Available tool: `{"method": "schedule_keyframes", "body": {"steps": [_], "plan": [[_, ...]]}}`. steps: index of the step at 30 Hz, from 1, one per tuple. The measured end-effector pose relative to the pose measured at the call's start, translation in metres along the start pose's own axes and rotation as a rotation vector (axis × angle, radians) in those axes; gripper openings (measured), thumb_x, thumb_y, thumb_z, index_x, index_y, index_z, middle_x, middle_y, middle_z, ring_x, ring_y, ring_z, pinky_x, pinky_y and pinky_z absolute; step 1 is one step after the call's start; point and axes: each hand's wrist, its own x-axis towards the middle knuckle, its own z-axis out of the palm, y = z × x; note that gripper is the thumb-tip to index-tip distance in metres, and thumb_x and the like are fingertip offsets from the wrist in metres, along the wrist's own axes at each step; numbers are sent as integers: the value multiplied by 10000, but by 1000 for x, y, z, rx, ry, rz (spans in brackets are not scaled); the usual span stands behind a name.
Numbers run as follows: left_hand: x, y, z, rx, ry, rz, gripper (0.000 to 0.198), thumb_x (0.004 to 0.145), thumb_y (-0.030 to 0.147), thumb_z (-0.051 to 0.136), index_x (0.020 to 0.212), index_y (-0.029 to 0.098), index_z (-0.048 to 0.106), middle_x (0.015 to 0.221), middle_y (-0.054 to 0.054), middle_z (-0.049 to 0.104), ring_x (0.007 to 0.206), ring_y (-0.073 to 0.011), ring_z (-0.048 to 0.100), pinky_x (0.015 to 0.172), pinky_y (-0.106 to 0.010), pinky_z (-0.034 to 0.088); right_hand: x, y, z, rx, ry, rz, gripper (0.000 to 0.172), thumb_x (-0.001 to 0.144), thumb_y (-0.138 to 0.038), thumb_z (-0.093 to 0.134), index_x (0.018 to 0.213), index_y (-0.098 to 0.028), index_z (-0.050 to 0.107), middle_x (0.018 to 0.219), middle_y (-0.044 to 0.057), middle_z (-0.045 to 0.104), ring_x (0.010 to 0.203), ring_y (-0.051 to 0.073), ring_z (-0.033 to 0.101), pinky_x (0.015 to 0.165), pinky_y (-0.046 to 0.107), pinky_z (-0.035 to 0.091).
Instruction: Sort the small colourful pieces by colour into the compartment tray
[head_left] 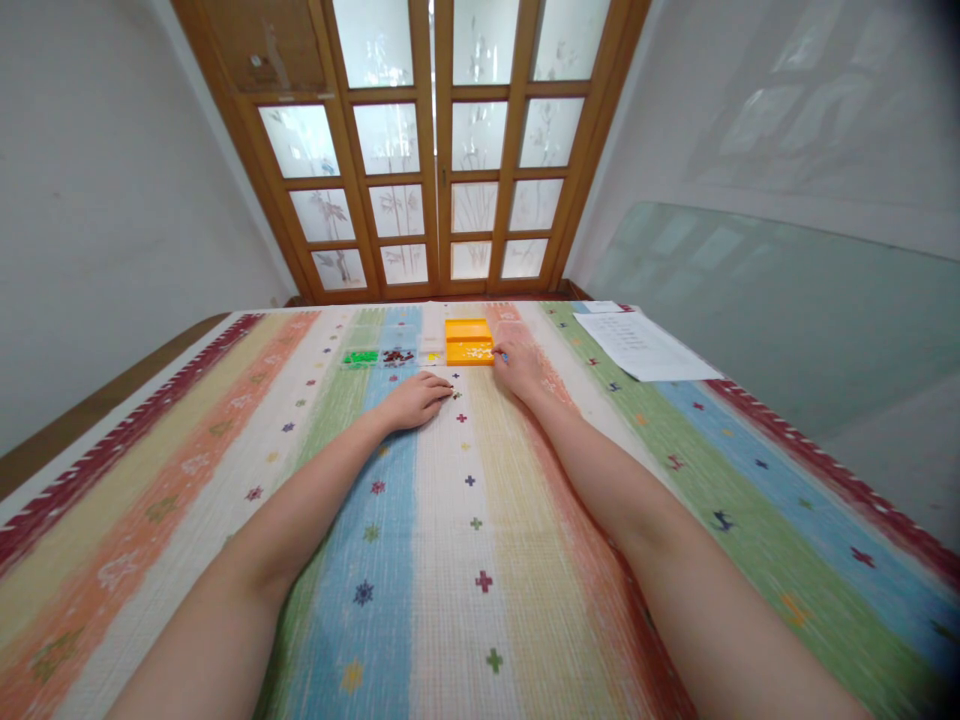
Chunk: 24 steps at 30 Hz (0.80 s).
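Observation:
My left hand (418,402) rests on the striped tablecloth with its fingers drawn together. Something small and dark shows at its fingertips, too small to name. My right hand (519,368) is at the right edge of an open orange box (469,330), fingers pinched together; what they hold, if anything, is hidden. Small white pieces (477,352) lie in the near part of that box. A bit of blue shows by the right fingers. To the left are clear boxes with green pieces (361,357), dark red-brown pieces (397,356) and a few yellow pieces (431,357).
The striped tablecloth (450,600) covers a long table reaching toward wooden doors (435,180) with glass panes. Printed sheets of paper (641,345) lie at the far right. A pale glass panel (750,320) leans along the right wall.

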Motion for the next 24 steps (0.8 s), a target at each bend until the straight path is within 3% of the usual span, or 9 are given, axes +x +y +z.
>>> {"method": "schedule_keyframes", "body": {"steps": [24], "plan": [[5,3,14,119,-24,-3,440,1091,294,381,1434,252,653,1424,-91,654,1313,-256,539,1139,-422,414,-2,-3,6,21,-44,-79,255,981,-198,550,1095,-190,778,1156,103,760,1098,257,649,1003,372,461]]}}
